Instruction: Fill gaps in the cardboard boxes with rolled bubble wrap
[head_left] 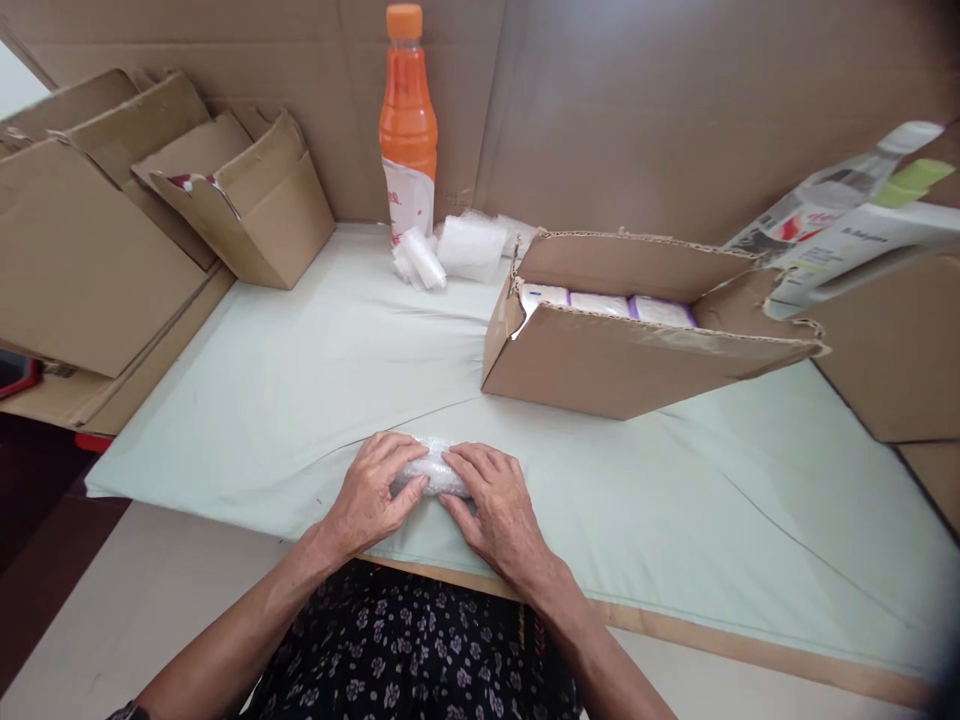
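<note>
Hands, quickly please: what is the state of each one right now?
Left hand: fingers curled on the bubble-wrapped packet, pressing it on the table.
Right hand: fingers on the same packet, pressing from the other side.

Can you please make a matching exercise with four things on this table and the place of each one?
Things:
1. wrapped bundle
2. orange bottle
3. open box
4. folded cartons

Places:
A. far left side
B. standing at the back wall
C. under both hands, at the near edge
D. right of centre, with white packs inside

Pairs: 1-C, 2-B, 3-D, 4-A. The left hand and right hand press on the bundle.
</note>
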